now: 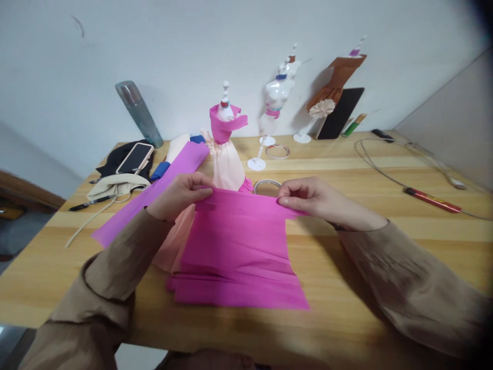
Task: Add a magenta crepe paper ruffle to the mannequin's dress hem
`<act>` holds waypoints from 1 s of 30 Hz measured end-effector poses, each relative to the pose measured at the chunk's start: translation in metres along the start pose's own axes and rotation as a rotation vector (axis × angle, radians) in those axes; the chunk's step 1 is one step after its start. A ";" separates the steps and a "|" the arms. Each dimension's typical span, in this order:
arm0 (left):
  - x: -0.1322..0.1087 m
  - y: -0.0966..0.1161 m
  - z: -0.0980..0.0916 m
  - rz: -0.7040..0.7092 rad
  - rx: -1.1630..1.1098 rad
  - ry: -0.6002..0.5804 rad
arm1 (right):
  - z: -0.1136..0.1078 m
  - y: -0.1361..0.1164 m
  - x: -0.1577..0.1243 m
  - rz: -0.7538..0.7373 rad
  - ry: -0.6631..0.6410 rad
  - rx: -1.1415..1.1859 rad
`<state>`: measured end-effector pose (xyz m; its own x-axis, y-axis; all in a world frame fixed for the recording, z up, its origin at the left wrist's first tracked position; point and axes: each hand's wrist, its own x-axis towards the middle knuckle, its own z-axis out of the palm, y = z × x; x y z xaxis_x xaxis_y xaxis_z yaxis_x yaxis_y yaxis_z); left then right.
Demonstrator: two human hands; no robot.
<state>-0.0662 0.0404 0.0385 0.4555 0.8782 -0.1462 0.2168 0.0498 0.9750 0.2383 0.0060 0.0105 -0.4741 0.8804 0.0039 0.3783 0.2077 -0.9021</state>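
Note:
A sheet of magenta crepe paper (239, 241) lies creased on the table in front of me, its far edge raised between my hands. My left hand (183, 192) pinches that edge at its left end. At the right end, my right hand (306, 200) grips the same edge between thumb and fingers. Just beyond stands a small dress form (227, 149) in a pink top and a pale peach skirt. Peach paper (175, 239) sticks out under the magenta sheet on the left, beside a purple strip (154, 190).
At the back are white mannequins (277, 95), one brown-dressed form (339, 77), a black tablet (341, 115) and a green tube (354, 125). Tape rolls (277, 151) lie near them. A phone (134, 158), flask (139, 113) and pen (90, 203) are left; a red tool with a cable (433, 200) is right.

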 end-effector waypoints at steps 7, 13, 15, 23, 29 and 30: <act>0.002 -0.002 -0.006 -0.041 -0.007 -0.008 | 0.001 0.003 0.001 0.035 0.020 0.053; 0.001 -0.001 -0.006 -0.037 0.006 0.009 | 0.002 0.005 0.003 0.051 0.058 0.088; 0.001 -0.001 -0.007 -0.040 0.007 0.006 | 0.001 0.003 0.002 0.057 0.065 0.088; 0.003 -0.001 -0.008 -0.029 0.006 0.001 | 0.002 0.004 0.002 0.054 0.072 0.083; 0.000 0.000 -0.007 0.033 0.045 -0.006 | 0.001 0.006 0.002 0.010 0.069 0.074; 0.000 0.000 -0.007 0.036 0.048 -0.006 | 0.001 0.006 0.002 0.006 0.067 0.079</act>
<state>-0.0720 0.0439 0.0396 0.4684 0.8763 -0.1126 0.2411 -0.0041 0.9705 0.2389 0.0085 0.0042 -0.4168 0.9086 0.0249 0.3158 0.1705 -0.9334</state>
